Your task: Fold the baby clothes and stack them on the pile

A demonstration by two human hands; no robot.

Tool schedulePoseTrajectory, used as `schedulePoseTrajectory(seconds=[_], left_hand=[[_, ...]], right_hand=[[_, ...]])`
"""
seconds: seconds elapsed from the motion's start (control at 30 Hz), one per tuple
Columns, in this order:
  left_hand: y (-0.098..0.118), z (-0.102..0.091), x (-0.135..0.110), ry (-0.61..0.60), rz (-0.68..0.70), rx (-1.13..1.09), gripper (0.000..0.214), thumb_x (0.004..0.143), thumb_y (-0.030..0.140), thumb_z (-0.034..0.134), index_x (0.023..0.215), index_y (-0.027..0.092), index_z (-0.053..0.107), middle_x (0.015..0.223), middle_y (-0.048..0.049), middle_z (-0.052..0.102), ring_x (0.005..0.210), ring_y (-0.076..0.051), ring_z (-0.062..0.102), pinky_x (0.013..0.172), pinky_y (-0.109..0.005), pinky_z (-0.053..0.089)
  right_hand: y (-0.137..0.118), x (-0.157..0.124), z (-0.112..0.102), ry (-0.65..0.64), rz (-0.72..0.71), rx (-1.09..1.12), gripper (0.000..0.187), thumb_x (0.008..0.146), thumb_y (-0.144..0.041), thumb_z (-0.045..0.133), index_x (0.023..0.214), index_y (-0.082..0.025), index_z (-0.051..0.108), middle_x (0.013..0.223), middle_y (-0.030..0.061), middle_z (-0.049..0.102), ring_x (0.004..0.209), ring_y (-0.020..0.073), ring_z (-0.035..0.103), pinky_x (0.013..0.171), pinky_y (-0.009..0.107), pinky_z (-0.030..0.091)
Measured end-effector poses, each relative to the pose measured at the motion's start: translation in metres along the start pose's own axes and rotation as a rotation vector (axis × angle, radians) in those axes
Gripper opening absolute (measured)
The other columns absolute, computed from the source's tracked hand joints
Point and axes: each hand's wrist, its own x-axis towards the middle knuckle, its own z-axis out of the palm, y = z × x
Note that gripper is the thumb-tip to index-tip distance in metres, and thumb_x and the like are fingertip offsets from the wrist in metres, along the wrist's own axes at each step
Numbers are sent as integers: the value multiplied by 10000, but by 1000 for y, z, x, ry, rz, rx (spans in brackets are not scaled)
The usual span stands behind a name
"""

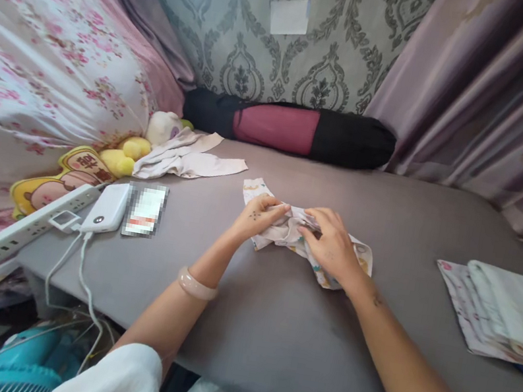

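Observation:
A small white garment (291,244) with coloured prints lies bunched on the grey bed sheet (242,313) in front of me. My left hand (263,216) pinches its upper left part between thumb and fingers. On the garment's right side, my right hand (331,244) grips the cloth near the middle, thumb and fingers closing on a fold. Part of the cloth hides beneath my right hand. Farther back on the left, a pale garment (187,160) is spread out with its sleeves or legs pointing right.
Folded clothes (507,314) are stacked at the right. On the left lie a power strip (36,222), a white power bank (106,207) with cables, a blurred-out flat object (145,210) and plush toys (125,156). A black and red bolster-shaped bag (273,126) rests against the wall.

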Motion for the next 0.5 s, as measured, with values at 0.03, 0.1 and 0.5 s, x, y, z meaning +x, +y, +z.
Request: schedulePoseTrajectory(seconds=[0.03, 0.1, 0.5], left_hand=[[1, 0, -1, 0, 6, 1, 333, 849, 451, 587, 757, 157, 714, 717, -27, 631, 753, -162, 569, 699, -266, 443], [2, 0, -2, 15, 22, -13, 323, 859, 444, 579, 771, 161, 707, 743, -30, 647, 788, -166, 587, 738, -271, 452], [-5, -18, -30, 110, -86, -207, 437, 760, 504, 706, 1040, 176, 633, 986, -64, 666, 880, -165, 616, 775, -273, 477]], right_hand=[[-2, 1, 4, -8, -8, -22, 257, 888, -271, 565, 1130, -204, 622, 1095, 100, 643, 1036, 280, 565, 914, 434, 459], [-3, 5, 8, -19, -18, -53, 235, 913, -266, 527, 1115, -210, 631, 1048, 96, 648, 1012, 278, 569, 903, 430, 458], [35, 22, -17, 151, 112, -15, 287, 942, -370, 460, 1063, -213, 667, 973, 83, 649, 907, 238, 613, 825, 362, 472]])
